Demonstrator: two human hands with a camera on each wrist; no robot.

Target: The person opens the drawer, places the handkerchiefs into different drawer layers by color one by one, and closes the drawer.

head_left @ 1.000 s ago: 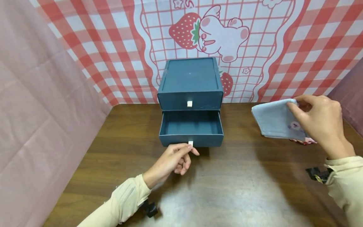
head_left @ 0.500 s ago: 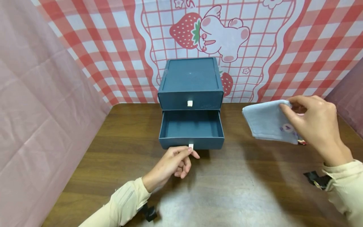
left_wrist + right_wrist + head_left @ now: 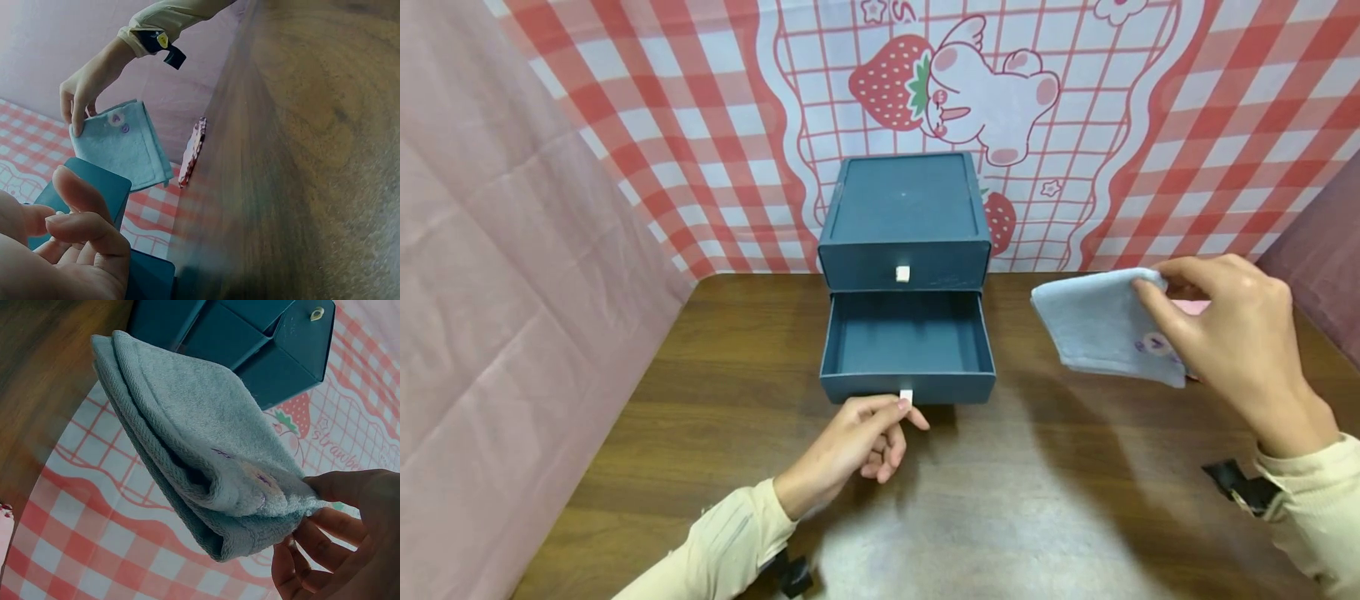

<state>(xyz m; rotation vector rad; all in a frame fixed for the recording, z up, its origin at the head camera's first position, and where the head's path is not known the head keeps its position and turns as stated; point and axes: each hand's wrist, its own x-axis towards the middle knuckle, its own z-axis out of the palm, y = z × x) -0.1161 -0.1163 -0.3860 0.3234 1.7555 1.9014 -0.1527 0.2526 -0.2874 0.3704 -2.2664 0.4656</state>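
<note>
A dark blue two-drawer box [image 3: 906,200] stands at the back middle of the table, its lower drawer [image 3: 831,387] pulled out and showing a bare inside. My left hand [image 3: 853,433] pinches the small white knob [image 3: 906,398] of that drawer between thumb and finger. To the right, my right hand [image 3: 1236,333] holds a folded light blue towel [image 3: 1093,325] by one corner, raised over the table. The right wrist view shows the towel's [image 3: 187,406] folded layers and embroidered patch, with thumb and fingers pinching its end. The upper drawer [image 3: 865,268] is closed.
A flat pinkish item with a red-and-white patterned edge [image 3: 192,152] lies on the table [image 3: 737,358], mostly hidden behind my right hand in the head view. Behind the box hangs a red-checked cloth [image 3: 700,150]; a pink cloth [image 3: 497,333] hangs at left.
The lower drawer has slid further out towards me, with my left hand on its knob. My right hand has carried the towel leftward, closer to the box.
</note>
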